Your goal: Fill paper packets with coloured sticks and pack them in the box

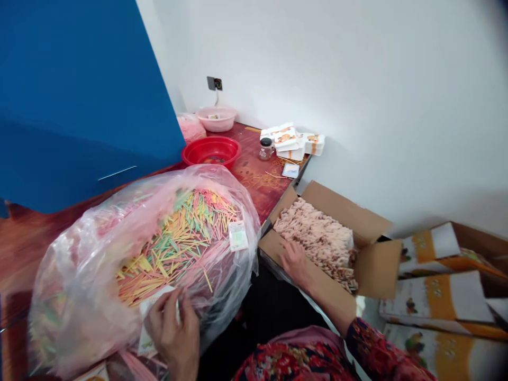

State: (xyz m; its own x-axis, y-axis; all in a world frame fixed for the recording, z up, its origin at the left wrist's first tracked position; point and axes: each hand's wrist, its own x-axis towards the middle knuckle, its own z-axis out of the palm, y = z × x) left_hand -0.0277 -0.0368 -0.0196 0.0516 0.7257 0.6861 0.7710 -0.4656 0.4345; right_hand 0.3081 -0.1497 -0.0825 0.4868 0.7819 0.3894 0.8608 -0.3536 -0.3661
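Note:
A big clear plastic bag (99,254) full of thin coloured sticks lies on the red table in front of me. My left hand (174,330) is at its near side, fingers pinched on a small white paper packet (153,307). My right hand (293,262) reaches into an open cardboard box (377,264) packed with pale pink packets (317,238); its fingers rest on the packets near the box's front wall. I cannot see anything gripped in the right hand.
A red basin (211,151) and a pink basin (217,118) stand at the back of the table (254,180), beside a small jar (265,148) and a stack of printed cartons (293,140). A blue board (79,100) rises on the left. Flat printed cartons (440,296) lie at right.

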